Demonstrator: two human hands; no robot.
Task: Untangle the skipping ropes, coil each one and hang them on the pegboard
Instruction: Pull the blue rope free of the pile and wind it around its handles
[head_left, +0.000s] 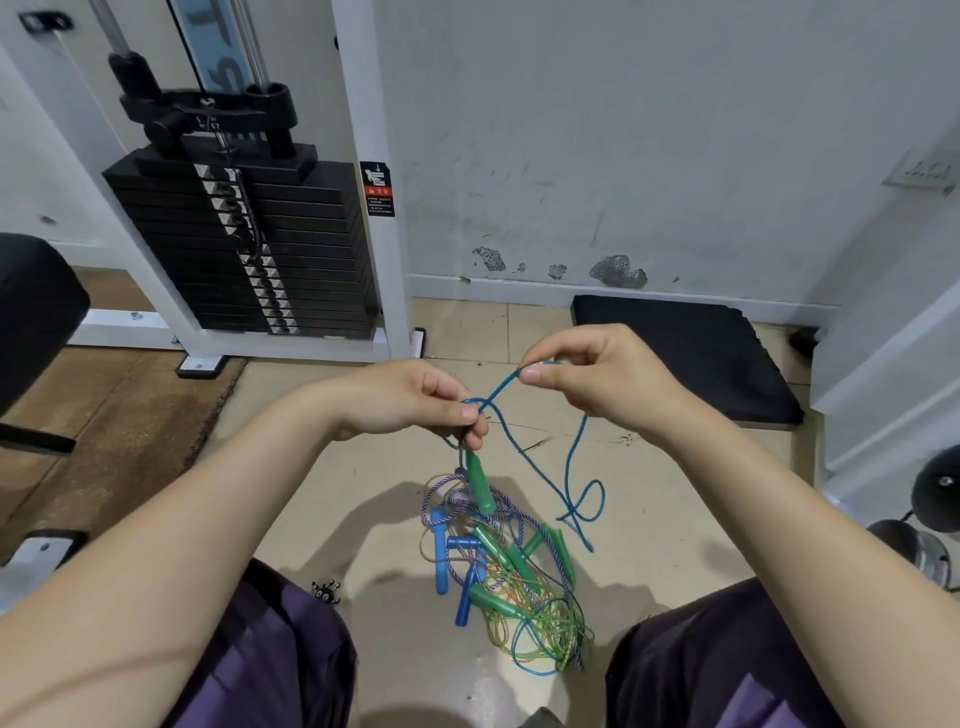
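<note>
A tangle of skipping ropes (506, 577) lies on the floor between my knees, with several green and blue handles and green, purple and orange cords. My left hand (415, 397) pinches a blue rope (569, 467) together with the cord of a green handle (480, 483) that hangs below my fingers. My right hand (592, 371) pinches the same blue rope higher up, to the right. Between the hands the blue rope crosses itself in a loop. Its free part drops to the floor and ends in a small loop right of the pile. No pegboard is in view.
A white-framed weight machine with a black plate stack (249, 244) stands at the back left. A black floor mat (685, 353) lies against the wall at the right. A black padded seat (31, 306) is at the far left, dumbbells (924, 535) at the right edge.
</note>
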